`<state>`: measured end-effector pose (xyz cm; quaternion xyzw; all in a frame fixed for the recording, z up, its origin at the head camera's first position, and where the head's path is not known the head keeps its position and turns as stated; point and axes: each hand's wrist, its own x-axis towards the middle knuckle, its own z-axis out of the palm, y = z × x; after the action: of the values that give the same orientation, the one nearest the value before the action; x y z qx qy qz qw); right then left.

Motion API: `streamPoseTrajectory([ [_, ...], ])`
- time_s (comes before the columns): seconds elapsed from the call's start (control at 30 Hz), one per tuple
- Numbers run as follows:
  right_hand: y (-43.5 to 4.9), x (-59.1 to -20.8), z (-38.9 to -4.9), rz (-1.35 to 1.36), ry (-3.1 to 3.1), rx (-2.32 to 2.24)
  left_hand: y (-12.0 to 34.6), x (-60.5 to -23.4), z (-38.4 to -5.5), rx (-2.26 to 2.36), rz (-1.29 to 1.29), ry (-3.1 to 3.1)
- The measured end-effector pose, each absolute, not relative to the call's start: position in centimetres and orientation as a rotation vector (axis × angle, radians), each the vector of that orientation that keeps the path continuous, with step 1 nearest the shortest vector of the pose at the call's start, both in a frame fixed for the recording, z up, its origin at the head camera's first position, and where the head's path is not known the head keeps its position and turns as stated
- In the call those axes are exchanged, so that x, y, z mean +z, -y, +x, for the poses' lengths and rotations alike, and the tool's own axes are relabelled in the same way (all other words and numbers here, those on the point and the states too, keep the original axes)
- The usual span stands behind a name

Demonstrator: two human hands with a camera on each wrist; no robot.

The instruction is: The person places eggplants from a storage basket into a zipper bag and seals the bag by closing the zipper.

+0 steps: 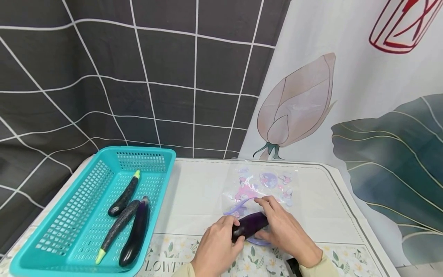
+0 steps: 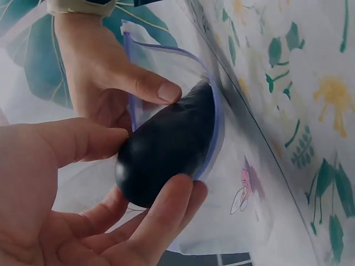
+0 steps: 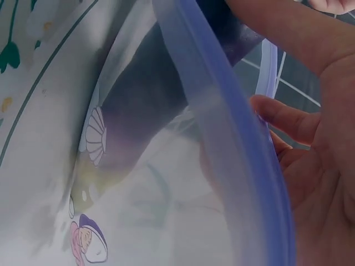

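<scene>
A glossy dark eggplant lies part way inside a clear zip bag with a purple rim and pink cartoon prints. My left hand grips its blunt end, which sticks out of the bag's mouth; thumb and fingers spread round it in the left wrist view. At the mouth, my right hand holds the rim, its thumb against the eggplant. Through the film in the right wrist view, the eggplant's narrow end shows inside the bag.
To the left stands a turquoise basket. In it lie another eggplant and two dark, rough-skinned, cucumber-like vegetables with light green ends. A floral cloth covers the table's front. Behind hang a dark grid-patterned curtain and a white printed one.
</scene>
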<state>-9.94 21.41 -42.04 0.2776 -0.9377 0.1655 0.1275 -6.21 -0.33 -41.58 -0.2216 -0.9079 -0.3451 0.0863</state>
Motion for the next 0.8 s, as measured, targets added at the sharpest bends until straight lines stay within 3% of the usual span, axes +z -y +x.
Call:
streamPoseTrajectory([
  [0.8, -21.5, -41.7, -10.1, 0.808, 2.665, 0.446, -2.3, -42.6, -5.9, -0.531, -0.714, 2.549],
])
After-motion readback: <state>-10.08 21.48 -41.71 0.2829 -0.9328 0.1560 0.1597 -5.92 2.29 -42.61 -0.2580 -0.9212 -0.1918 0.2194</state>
